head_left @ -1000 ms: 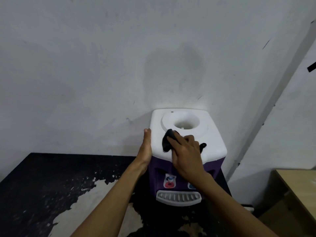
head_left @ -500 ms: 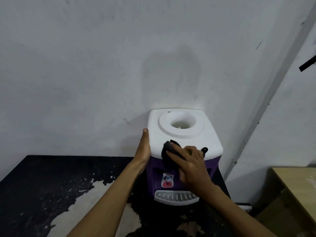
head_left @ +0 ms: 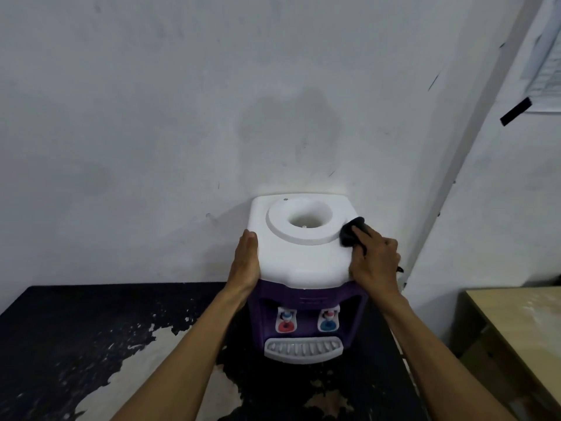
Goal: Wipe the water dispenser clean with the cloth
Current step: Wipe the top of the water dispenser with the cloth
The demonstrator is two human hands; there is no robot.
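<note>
The dispenser [head_left: 303, 268] stands at the back right corner of a black table [head_left: 76, 329], against the wall [head_left: 151, 117]. Its white top has a round raised collar [head_left: 273, 229] around a central well; its body below is purple. On the front sit two taps, a red tap [head_left: 285, 322] toward the left and a blue tap [head_left: 328, 320] toward the right, above a grey drip tray [head_left: 303, 347].

The left hand [head_left: 246, 262] lies flat along the left edge of the white top, fingers straight and close together, pointing toward the wall, palm pressed to the side of the lid.

The right hand [head_left: 376, 262] rests on the right edge of the top, near its back corner. Its fingers are curled over a dark cloth [head_left: 350, 232], bunched and pressed down on the white surface just beside the collar's right rim. Most of the cloth is hidden under the fingers; a small dark bit shows past the wrist at the dispenser's right side.

The table's black coating is worn off in a pale patch [head_left: 151, 366] near the front, left of the dispenser. A wooden desk [head_left: 516, 323] stands to the right, apart from the table. A paper sheet [head_left: 546, 56] hangs on the side wall at upper right, with a strip of black tape [head_left: 515, 111] at its lower corner.
</note>
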